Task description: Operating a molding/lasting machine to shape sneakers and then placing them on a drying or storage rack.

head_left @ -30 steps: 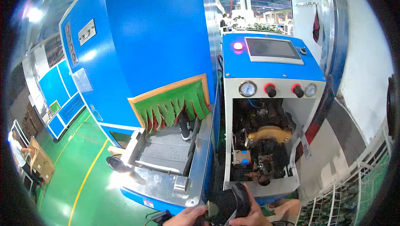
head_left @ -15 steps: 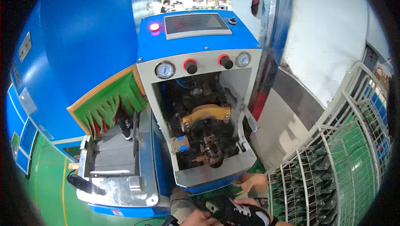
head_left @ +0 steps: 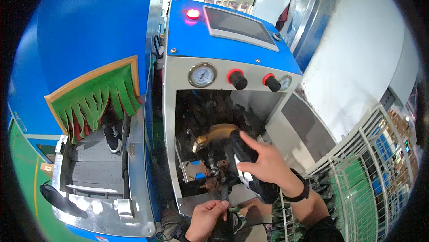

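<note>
A black shoe [head_left: 267,192] with white markings is gripped by my right hand [head_left: 266,164], thumb and forefinger along its upper. It is tilted, one end reaching into the opening of a blue and grey machine [head_left: 172,121]. Inside, a yellow curved clamp [head_left: 216,135] and a dark metal fixture [head_left: 216,168] are partly hidden behind the shoe. My left hand [head_left: 203,219] is at the machine's front lip, fingers pinched near something dark that I cannot make out.
To the left, a conveyor [head_left: 96,170] carries another black and white shoe [head_left: 111,138] beneath a green fringed curtain [head_left: 89,103]. A white wire rack [head_left: 357,161] with dark items stands at the right. A screen [head_left: 239,25], gauge [head_left: 202,75] and knobs [head_left: 237,79] are on the machine.
My right hand has raised the shoe from low in front of the machine up to its opening. My left hand stays low by the front lip. The whole view has shifted and tilted.
</note>
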Demonstrator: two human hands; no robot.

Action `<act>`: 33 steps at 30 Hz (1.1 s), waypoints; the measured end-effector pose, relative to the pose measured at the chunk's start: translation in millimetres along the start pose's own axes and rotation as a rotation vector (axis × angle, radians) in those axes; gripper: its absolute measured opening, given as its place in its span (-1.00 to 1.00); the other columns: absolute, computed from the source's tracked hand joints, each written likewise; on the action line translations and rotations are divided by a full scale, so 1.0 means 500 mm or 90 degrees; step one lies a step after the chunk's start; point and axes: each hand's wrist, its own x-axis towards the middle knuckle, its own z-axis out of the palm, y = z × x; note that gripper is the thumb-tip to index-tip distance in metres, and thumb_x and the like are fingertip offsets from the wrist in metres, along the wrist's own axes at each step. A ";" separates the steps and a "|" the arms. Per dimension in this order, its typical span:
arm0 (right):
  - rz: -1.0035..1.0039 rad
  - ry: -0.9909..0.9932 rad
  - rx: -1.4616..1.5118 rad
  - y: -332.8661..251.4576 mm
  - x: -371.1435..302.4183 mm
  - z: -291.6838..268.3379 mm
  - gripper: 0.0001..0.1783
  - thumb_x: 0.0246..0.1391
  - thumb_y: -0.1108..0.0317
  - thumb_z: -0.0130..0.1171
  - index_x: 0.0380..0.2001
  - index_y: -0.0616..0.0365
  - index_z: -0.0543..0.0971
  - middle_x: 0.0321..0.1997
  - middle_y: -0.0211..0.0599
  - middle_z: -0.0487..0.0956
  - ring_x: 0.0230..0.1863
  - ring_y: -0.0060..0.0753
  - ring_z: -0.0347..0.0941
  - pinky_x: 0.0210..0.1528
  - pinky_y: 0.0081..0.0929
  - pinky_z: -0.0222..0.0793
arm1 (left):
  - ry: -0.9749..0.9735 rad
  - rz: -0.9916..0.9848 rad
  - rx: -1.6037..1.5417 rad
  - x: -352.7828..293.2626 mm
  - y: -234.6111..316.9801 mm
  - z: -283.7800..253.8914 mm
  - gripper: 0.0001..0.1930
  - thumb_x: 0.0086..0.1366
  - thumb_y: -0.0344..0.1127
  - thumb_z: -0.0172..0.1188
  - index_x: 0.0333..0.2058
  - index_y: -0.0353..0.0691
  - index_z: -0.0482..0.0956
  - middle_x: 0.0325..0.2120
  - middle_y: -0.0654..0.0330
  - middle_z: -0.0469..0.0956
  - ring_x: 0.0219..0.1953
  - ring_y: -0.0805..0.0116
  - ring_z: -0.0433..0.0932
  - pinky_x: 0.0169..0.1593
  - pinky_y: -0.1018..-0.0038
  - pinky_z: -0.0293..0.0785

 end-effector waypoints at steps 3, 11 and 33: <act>0.065 -0.178 -0.157 -0.030 0.058 0.011 -0.06 -0.15 0.02 0.30 0.38 -0.27 0.24 -0.16 0.28 0.55 -0.09 0.29 0.51 0.03 -0.08 0.44 | -0.059 -0.024 -0.019 0.044 -0.028 -0.020 -0.69 0.39 -0.26 0.15 -0.53 -0.29 0.56 -0.61 0.26 0.52 -0.49 0.53 0.40 -0.26 0.58 0.28; 0.086 -0.049 -0.240 -0.047 0.090 0.081 -0.12 -0.04 -0.01 0.17 0.39 -0.16 0.19 -0.11 0.37 0.49 -0.09 0.40 0.49 -0.01 -0.01 0.43 | 0.016 0.043 -0.162 0.084 -0.066 -0.060 -0.76 0.43 -0.25 0.11 -0.35 -0.30 0.57 -0.56 0.27 0.53 -0.46 0.51 0.43 -0.20 0.57 0.30; 0.107 0.125 -0.170 -0.062 -0.133 0.047 0.24 -0.15 0.04 0.41 0.36 0.48 -0.11 0.15 0.34 0.33 0.18 0.31 0.30 0.18 -0.06 0.31 | 0.022 0.192 0.047 -0.071 -0.057 0.000 -0.67 0.41 -0.11 0.15 -0.13 -0.31 0.47 -0.51 0.22 0.56 -0.46 0.46 0.51 -0.29 0.52 0.42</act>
